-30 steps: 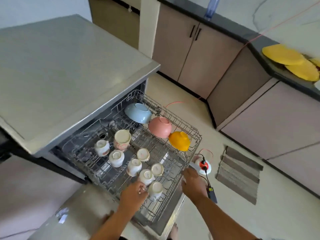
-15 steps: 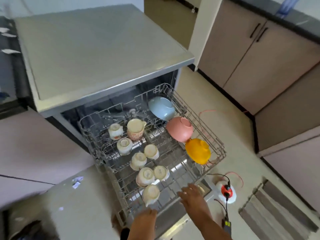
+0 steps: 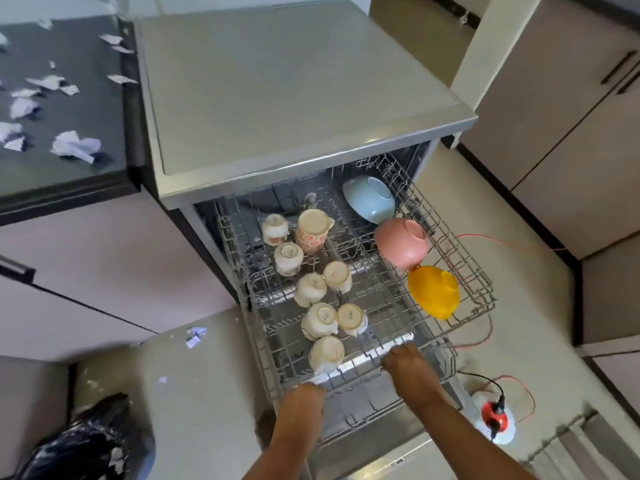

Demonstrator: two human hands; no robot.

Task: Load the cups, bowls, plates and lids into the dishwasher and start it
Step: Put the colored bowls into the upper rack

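Observation:
The dishwasher (image 3: 294, 91) stands open with its wire upper rack (image 3: 483, 271) pulled out. Several white cups (image 3: 325, 351) and a taller patterned mug (image 3: 311, 232) sit upside down on the rack's left half. Along its right side lean a blue bowl (image 3: 369, 199), a pink bowl (image 3: 401, 242) and a yellow bowl (image 3: 433, 292). My left hand (image 3: 304, 393) grips the rack's front rail just below the nearest cup. My right hand (image 3: 408, 368) curls over the same rail further right. No plates or lids are in view.
The lowered door (image 3: 381, 459) lies under the rack, between my arms. A black counter (image 3: 62, 98) with paper scraps is at the left, and a dark bag (image 3: 86, 441) at the lower left. On the right floor lie a red-and-white plug socket (image 3: 495, 417) with cables and a striped mat (image 3: 588, 448). Cabinets (image 3: 571, 116) stand at the right.
My left hand left the nearest cup and dropped to the rack's front rail. My right hand moved from the rack's right corner onto the rail. My view swung left.

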